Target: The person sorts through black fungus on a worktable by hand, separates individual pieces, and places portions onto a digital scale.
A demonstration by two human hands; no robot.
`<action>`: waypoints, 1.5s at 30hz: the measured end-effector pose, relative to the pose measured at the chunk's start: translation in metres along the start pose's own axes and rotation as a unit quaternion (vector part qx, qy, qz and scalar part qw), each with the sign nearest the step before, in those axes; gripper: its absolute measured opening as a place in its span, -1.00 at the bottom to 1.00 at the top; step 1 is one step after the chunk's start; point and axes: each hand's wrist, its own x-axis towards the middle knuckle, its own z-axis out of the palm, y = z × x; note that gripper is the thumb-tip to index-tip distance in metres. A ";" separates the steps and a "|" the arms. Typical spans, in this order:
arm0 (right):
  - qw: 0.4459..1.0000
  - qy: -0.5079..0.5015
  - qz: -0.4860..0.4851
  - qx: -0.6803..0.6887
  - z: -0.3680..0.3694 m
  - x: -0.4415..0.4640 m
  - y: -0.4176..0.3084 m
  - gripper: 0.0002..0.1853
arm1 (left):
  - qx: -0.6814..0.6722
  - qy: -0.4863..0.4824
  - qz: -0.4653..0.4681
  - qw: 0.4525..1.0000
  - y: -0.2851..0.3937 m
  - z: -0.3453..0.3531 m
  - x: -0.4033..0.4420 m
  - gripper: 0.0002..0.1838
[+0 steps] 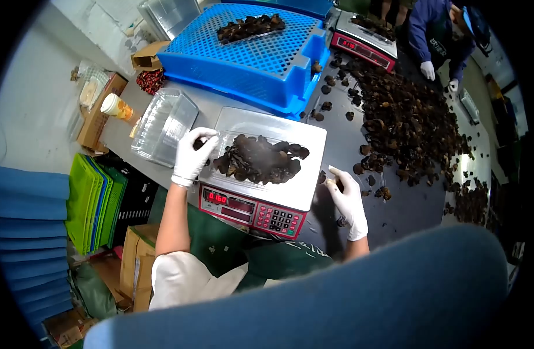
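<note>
Dark mushroom-like pieces (258, 160) lie heaped in a clear tray on the steel platform of a red-and-white scale (310, 145), whose display reads 0.160. My left hand (194, 152), in a white glove, is at the tray's left edge, its fingers curled round a dark piece. Right of the scale, my gloved right hand (348, 200) is just above the table, fingers bent round a small dark piece. A loose piece lies by its fingertips.
Stacked clear trays (165, 125) stand at the left, near a paper cup (117, 107). Behind the scale is a blue crate (220, 64) bearing a filled tray. A large dark pile (409, 128) spreads rightward; a co-worker (438, 35) stands beyond it near another scale (363, 49).
</note>
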 end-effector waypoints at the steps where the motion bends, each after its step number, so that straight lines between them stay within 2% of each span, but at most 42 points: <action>1: 1.000 -0.005 0.023 -0.004 0.000 -0.003 0.001 -0.65 | -0.016 0.016 0.005 1.000 -0.012 -0.005 -0.002 -0.85; 4: 0.998 -0.013 0.063 0.000 -0.002 -0.005 -0.006 -0.67 | -0.096 0.005 -0.154 0.983 -0.013 -0.020 -0.013 -0.93; 5: 0.997 -0.018 0.079 0.012 -0.001 -0.006 -0.010 -0.67 | -0.065 0.005 -0.089 0.994 -0.039 -0.023 -0.015 -0.94; 6: 0.997 -0.017 0.079 0.010 0.000 -0.006 -0.011 -0.67 | -0.047 0.006 -0.063 0.997 -0.043 -0.025 -0.016 -0.93; 8: 0.997 -0.019 0.065 0.024 0.003 -0.006 -0.012 -0.68 | -0.087 0.030 -0.099 0.991 -0.041 -0.025 -0.022 -0.91; 11: 0.998 -0.017 0.023 0.053 0.012 -0.005 -0.007 -0.68 | -0.092 0.064 -0.085 0.990 -0.015 -0.008 -0.028 -0.90; 12: 0.998 -0.014 -0.008 0.063 0.015 -0.005 -0.009 -0.68 | -0.013 0.064 0.025 0.998 -0.010 0.004 -0.027 -0.89; 15: 0.998 -0.048 0.002 0.042 0.021 -0.004 -0.019 -0.68 | 0.043 -0.025 0.149 0.988 0.023 0.049 -0.029 -0.89; 16: 0.998 -0.057 -0.001 0.037 0.023 -0.004 -0.022 -0.68 | 0.042 -0.060 0.204 0.976 0.028 0.067 -0.029 -0.89; 18: 0.997 -0.067 0.003 0.033 0.025 -0.003 -0.024 -0.69 | 0.153 -0.083 0.356 0.918 0.035 0.102 -0.032 -0.87; 20: 0.997 -0.066 -0.004 0.037 0.024 -0.005 -0.025 -0.69 | 0.267 -0.152 0.364 0.879 0.037 0.126 -0.032 -0.80; 21: 0.997 -0.062 -0.004 0.036 0.023 -0.006 -0.023 -0.69 | 0.306 -0.156 0.376 0.861 0.033 0.136 -0.029 -0.72; 22: 0.997 -0.060 -0.009 0.039 0.023 -0.007 -0.021 -0.69 | 0.304 -0.157 0.379 0.860 0.029 0.140 -0.030 -0.72; 24: 0.998 -0.053 -0.012 0.042 0.019 -0.009 -0.020 -0.69 | 0.295 -0.090 0.399 0.863 0.036 0.137 -0.030 -0.68; 26: 0.997 -0.071 0.015 0.041 0.015 -0.010 -0.020 -0.69 | 0.249 -0.085 0.347 0.900 0.043 0.124 -0.030 -0.58; 29: 0.996 -0.072 0.006 0.044 0.016 -0.008 -0.019 -0.69 | 0.215 -0.024 0.333 0.918 0.041 0.107 -0.022 -0.57; 34: 0.996 -0.081 0.003 0.047 0.021 -0.003 -0.020 -0.68 | 0.138 0.088 0.217 0.962 0.026 0.053 -0.013 -0.71; 36: 0.997 -0.069 0.020 0.041 0.020 -0.002 -0.021 -0.67 | 0.144 0.138 0.195 0.960 0.011 0.030 -0.010 -0.76; 38: 0.997 -0.037 0.012 0.064 0.024 -0.002 -0.012 -0.65 | 0.167 0.115 0.102 0.974 -0.016 0.006 -0.013 -0.75; 40: 0.998 -0.024 0.023 0.058 0.024 -0.001 -0.012 -0.65 | 0.193 0.119 0.104 0.968 -0.033 -0.006 -0.020 -0.73; 41: 0.996 -0.059 0.061 0.042 0.020 0.000 -0.017 -0.60 | 0.219 0.084 0.061 0.970 -0.035 -0.009 -0.025 -0.71; 43: 0.995 -0.059 0.068 0.039 0.023 -0.001 -0.022 -0.57 | 0.252 0.022 -0.002 0.967 -0.046 -0.009 -0.034 -0.64; 44: 0.995 -0.056 0.077 0.036 0.025 -0.002 -0.024 -0.54 | 0.283 -0.005 0.027 0.959 -0.054 -0.008 -0.037 -0.63; 45: 0.993 -0.080 0.083 0.028 0.027 -0.002 -0.026 -0.47 | 0.273 -0.026 0.007 0.962 -0.060 -0.006 -0.041 -0.63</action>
